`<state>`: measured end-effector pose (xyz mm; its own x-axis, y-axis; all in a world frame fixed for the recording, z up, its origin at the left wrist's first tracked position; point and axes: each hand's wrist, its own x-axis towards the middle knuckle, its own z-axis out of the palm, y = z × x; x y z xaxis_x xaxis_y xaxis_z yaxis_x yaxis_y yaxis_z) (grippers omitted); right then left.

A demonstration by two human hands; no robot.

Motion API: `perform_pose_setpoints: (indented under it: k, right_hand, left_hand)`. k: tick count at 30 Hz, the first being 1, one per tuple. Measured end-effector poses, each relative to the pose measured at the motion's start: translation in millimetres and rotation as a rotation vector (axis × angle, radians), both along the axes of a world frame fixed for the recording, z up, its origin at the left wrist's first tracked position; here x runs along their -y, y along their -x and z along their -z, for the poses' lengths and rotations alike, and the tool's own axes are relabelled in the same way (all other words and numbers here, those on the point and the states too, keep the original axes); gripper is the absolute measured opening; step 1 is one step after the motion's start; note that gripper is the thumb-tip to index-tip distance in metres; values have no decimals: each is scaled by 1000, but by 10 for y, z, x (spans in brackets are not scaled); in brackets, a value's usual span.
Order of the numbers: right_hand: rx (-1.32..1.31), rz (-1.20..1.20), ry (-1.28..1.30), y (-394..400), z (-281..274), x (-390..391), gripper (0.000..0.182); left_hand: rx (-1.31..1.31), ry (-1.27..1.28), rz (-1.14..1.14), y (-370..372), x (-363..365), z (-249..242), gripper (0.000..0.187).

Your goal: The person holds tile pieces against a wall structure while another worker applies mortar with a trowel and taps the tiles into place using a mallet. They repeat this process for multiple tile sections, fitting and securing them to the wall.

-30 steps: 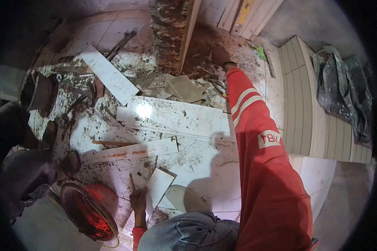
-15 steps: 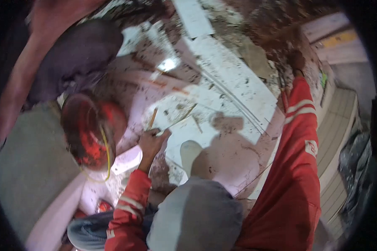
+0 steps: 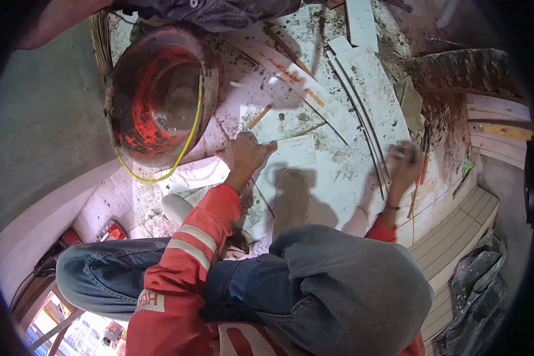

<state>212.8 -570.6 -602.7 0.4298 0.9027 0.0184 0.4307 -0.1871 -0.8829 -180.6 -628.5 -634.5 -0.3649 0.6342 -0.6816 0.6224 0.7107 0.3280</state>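
Note:
My left hand point(image 3: 246, 156) is closed in a pinch beside a white panel point(image 3: 298, 152) on the dirty floor. What its fingers hold is too small to make out; a thin dark strip runs off to the right near the fingertips. An orange-brown stick point(image 3: 260, 117) lies just above the hand. Over the right edge of a long white board point(image 3: 371, 89) is my right hand point(image 3: 402, 163), its fingers smeared by motion. Dark narrow strips point(image 3: 362, 118) lie along that board, left of the right hand.
A red, dirt-stained bucket point(image 3: 154, 101) with a yellow handle point(image 3: 194, 127) stands at upper left. Part of another person's dark clothing point(image 3: 213, 12) shows at the top. Tiled steps point(image 3: 457, 228) and a crumpled black plastic sheet point(image 3: 474, 285) are at right.
My right hand has come back from the far upper right to the board's edge. The view has shifted, and more of the bucket and my legs shows.

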Motion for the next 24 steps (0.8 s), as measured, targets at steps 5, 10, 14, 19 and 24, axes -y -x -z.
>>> perform_pose_setpoints:
  k: [5,10,14,19,24]
  right_hand:
    - [24,-379,213,1661,0,600,19]
    - [8,-507,235,2037,439,695,18]
    - [121,-569,105,2135,579,793,12]
    - [237,-620,-18,2200,666,755,10]
    - [354,-611,-190,2283,716,735,12]
  left_hand:
    - [1,2,-39,-41,-31,-81,59]
    - [-109,-42,22,-115,-39,-315,66]
    - [-92,115,2,-24,-51,-262,68]
    - [-52,86,-76,-29,23,-51,67]
    - [-175,-1,-103,-110,63,-148,64]
